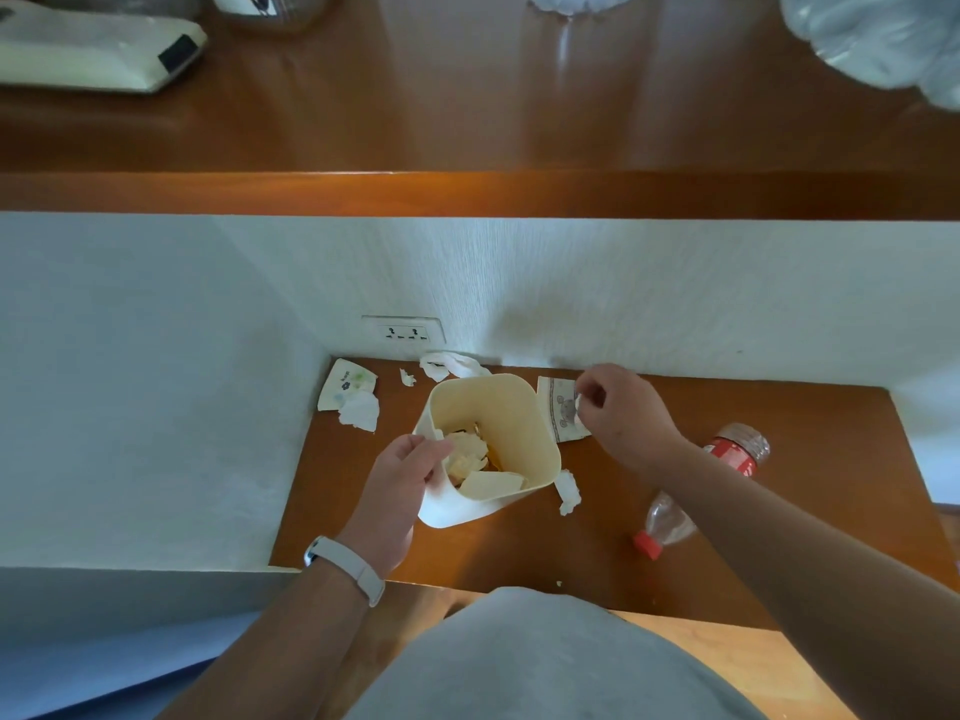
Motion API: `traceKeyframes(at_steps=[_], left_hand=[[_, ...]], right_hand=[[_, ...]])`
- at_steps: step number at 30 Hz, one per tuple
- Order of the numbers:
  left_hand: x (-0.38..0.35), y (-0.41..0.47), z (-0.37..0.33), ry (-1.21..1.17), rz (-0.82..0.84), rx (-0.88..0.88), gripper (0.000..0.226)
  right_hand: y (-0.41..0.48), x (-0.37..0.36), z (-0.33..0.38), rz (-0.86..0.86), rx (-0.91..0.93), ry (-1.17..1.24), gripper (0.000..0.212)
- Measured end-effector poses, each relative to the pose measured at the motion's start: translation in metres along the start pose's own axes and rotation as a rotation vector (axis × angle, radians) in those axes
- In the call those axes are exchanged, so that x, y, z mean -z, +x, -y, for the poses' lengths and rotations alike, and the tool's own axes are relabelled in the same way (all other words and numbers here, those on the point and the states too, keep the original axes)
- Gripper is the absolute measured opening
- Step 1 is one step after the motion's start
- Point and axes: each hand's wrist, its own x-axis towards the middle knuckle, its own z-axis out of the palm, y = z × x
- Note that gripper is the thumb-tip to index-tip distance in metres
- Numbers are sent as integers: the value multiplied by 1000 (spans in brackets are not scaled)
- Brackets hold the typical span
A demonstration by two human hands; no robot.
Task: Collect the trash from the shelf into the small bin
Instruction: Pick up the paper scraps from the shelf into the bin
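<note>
The small bin (498,402), partly filled, was held tilted on the shelf (805,511), its rim gripped by the left hand (400,485). Just beside it, a printed wrapper (558,413) was pinched by the right hand (618,413). Next, a lift over the rim and release seemed needed.

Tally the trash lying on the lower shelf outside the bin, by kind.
White tissue pieces: 4
Printed paper pieces: 2, the second pinched by the right hand
Plastic bottle: 1
Total outside the bin: 7
</note>
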Motion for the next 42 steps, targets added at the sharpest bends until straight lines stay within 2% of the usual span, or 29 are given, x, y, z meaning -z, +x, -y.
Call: traceKeyframes(at_steps=[4, 13, 16, 19, 21, 27, 31, 42], left_hand=[[1, 0, 0, 8, 17, -11, 19], [13, -4, 2, -1, 24, -12, 24], [18, -5, 4, 0, 20, -1, 21], [21, -6, 6, 12, 0, 1, 21], [23, -5, 7, 11, -6, -2, 22], [23, -6, 3, -1, -15, -3, 11], [26, -8, 2, 14, -54, -12, 14], [28, -8, 10, 12, -108, -14, 15]], right_hand=[[-12, 11, 54, -48, 103, 137, 13], [-38, -34, 93, 249, 310, 92, 10], [-33, -26, 82, 242, 254, 70, 14], [-17, -10, 51, 59, 141, -39, 12], [-4, -3, 21, -2, 79, -179, 12], [17, -8, -64, 270, -83, -521, 41], [18, -23, -90, 315, -124, -612, 50], [23, -46, -106, 367, -100, -602, 31]])
